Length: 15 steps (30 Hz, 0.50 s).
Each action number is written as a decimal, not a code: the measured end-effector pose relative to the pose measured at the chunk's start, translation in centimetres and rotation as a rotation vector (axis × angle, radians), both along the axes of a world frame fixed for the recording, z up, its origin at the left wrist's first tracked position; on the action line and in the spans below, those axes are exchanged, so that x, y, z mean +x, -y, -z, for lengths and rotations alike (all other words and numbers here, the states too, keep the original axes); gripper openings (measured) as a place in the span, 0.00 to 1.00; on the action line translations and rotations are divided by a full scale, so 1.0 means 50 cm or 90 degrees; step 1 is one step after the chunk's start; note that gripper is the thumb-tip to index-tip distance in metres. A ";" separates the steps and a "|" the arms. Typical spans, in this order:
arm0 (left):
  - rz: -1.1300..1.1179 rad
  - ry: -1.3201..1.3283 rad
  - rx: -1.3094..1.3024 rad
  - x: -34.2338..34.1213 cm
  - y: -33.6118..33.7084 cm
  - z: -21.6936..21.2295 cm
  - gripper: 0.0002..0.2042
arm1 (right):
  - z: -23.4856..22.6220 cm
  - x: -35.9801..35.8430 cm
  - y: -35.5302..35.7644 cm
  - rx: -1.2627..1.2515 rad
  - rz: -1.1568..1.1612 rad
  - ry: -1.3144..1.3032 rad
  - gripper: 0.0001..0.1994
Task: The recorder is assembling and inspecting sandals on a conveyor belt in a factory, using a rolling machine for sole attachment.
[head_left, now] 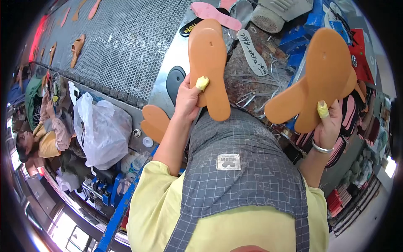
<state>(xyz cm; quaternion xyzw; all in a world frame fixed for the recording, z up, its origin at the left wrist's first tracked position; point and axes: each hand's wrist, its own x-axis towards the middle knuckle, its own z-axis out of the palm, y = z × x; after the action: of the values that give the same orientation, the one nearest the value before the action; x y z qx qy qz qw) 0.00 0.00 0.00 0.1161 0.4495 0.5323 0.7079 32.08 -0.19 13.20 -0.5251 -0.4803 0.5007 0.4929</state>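
Note:
My left hand [187, 98] is closed on tan shoe soles [208, 63], at least two overlapped, held upright with the thumb across the front one. My right hand [328, 127] grips a fan of several tan soles [324, 67], the front one upright and others sticking out sideways behind it. Yellow tape wraps both thumbs. Beside my left forearm lie more tan soles [156, 119]. A dark grey sole [174, 84] rests just left of the left-hand soles. Between the two held bunches, a white insole with handwriting [252, 52] lies on the cluttered worktop.
A perforated metal conveyor [121, 42] carries tan sandals [77, 50] at far left. Pink insoles [216, 16] overlap a black one at the back. Blue machinery [308, 27] stands behind right. A white plastic bag [100, 130] and another person [46, 136] are at left.

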 end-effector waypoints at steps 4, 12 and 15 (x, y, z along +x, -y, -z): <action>0.005 -0.030 -0.064 -0.013 -0.002 -0.002 0.19 | 0.014 -0.004 -0.007 -0.013 0.019 -0.053 0.12; -0.035 0.062 -0.047 -0.003 0.002 -0.009 0.19 | 0.019 -0.036 -0.038 -0.053 -0.061 -0.068 0.14; -0.044 0.108 -0.022 -0.001 0.002 -0.022 0.20 | 0.034 -0.075 -0.046 -0.110 -0.129 -0.086 0.14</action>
<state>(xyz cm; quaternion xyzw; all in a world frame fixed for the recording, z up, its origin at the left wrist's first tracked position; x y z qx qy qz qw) -0.04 -0.12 1.11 0.0427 0.4010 0.5568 0.7262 28.35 2.13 11.49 -0.4799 -0.4516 0.6215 0.4237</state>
